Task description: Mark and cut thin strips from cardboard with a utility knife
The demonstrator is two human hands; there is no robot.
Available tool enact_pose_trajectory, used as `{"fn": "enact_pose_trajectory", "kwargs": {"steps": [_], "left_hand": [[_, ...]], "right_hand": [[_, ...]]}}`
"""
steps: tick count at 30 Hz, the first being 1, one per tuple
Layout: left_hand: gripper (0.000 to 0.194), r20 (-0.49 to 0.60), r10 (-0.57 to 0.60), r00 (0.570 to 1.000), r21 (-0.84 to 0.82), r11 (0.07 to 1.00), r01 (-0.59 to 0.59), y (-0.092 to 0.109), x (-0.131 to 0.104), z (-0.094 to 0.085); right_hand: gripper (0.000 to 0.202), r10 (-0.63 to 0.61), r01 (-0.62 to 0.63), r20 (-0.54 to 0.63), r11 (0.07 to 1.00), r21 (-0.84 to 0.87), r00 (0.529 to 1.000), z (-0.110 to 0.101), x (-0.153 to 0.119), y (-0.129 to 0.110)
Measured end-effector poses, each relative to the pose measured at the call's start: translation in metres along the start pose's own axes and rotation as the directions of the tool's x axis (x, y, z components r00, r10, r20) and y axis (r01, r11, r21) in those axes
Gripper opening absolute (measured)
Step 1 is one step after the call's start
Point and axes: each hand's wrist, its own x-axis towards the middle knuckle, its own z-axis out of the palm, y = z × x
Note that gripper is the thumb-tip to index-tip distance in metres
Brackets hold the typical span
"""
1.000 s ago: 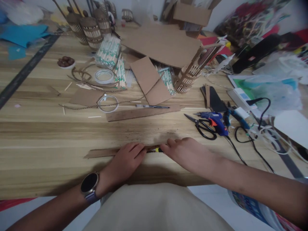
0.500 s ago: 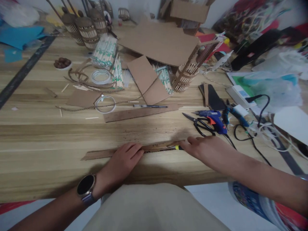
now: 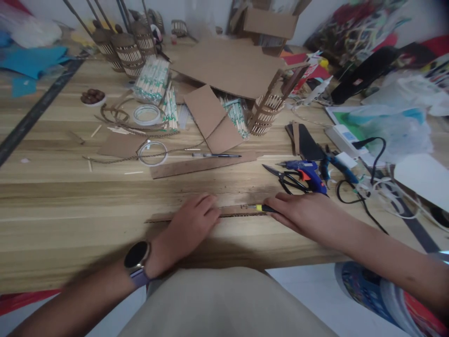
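A narrow brown cardboard strip point(image 3: 231, 212) lies along the table in front of me, its corrugated edge facing my body. My left hand point(image 3: 194, 220), with a watch on the wrist, is closed over the strip's middle and presses it down. In my right hand point(image 3: 293, 209) is a utility knife point(image 3: 260, 208) with a yellow collar and dark handle, its blade pointing left over the strip's right part. The right hand's fingers are wrapped round the handle and hide most of it. Farther back lies a wider cardboard strip point(image 3: 196, 167), with a pen point(image 3: 219, 155) just behind it.
Black-handled scissors point(image 3: 289, 179), a blue glue gun point(image 3: 308, 173) and pliers point(image 3: 340, 168) lie beyond my right hand. Tape rolls point(image 3: 146, 114), cardboard sheets point(image 3: 231, 65), bundled sticks point(image 3: 152, 79) and a stick-covered model point(image 3: 266, 112) stand farther back. Cables point(image 3: 365, 199) run at right.
The cardboard strip has shifted right, with my left hand on it. My right hand has moved slightly right, and the knife now shows more of its yellow collar and dark handle.
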Motion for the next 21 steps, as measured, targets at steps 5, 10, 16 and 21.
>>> {"fn": "enact_pose_trajectory", "kwargs": {"steps": [5,10,16,21], "left_hand": [[0.019,0.014,-0.063,0.998,-0.057,0.996,0.063,-0.027,-0.040,-0.016],[0.022,0.010,-0.055,0.998,-0.018,0.998,0.055,-0.026,-0.053,-0.007],[0.029,0.009,-0.012,1.000,0.066,0.998,0.011,-0.019,-0.054,-0.004],[0.038,0.011,0.001,1.000,0.060,0.998,-0.001,-0.018,-0.051,-0.010]], "right_hand": [[0.019,-0.043,0.042,0.053,0.999,0.027,0.998,-0.003,0.011,-0.007],[0.016,-0.088,0.081,0.087,0.994,0.076,0.992,-0.011,0.038,-0.032],[0.009,-0.115,0.113,0.193,0.993,0.023,0.974,-0.020,0.062,-0.061],[0.012,-0.116,0.119,0.216,0.993,0.002,0.969,-0.019,0.069,-0.071]]}}
